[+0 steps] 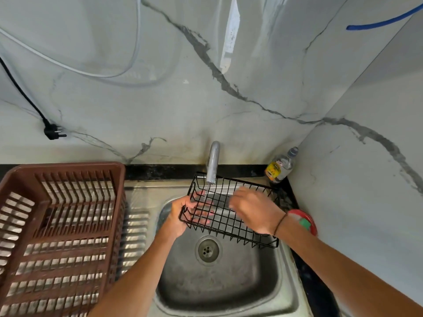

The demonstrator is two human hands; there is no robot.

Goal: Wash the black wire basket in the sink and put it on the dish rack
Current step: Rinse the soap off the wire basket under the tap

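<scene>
The marble-patterned wall (160, 92) fills the upper half of the view and meets a side wall at 3 o'clock, closing the corner behind the sink. The brown plastic dish rack (61, 229) sits at 8 o'clock on the steel surface, its right edge running just beside the sink's left rim, its slatted floor bare. The steel sink (219, 284) lies at 6 o'clock, its basin open below the hands with the drain (208, 249) uncovered near the middle. The black wire basket (231, 213) is held tilted above the basin's far half, between the drain and the faucet (213, 162), its upper rim close under the spout and its lower right corner hanging over the sink's right rim. A thin stream of water falls from the spout through the basket's left part. The left hand (183, 216) grips the basket's left end, fingers curled under the wires and showing through the grid. The right hand (254, 209) rests on the basket's middle and right wires, palm down, fingers blurred; whether they curl round a wire cannot be told. At 3 o'clock a red dish (309, 220) sits on the dark counter edge just beside the right wrist, and a plastic bottle (281, 165) stands in the corner at 2 o'clock. A black plug (53, 131) hangs against the wall at 10 o'clock.
</scene>
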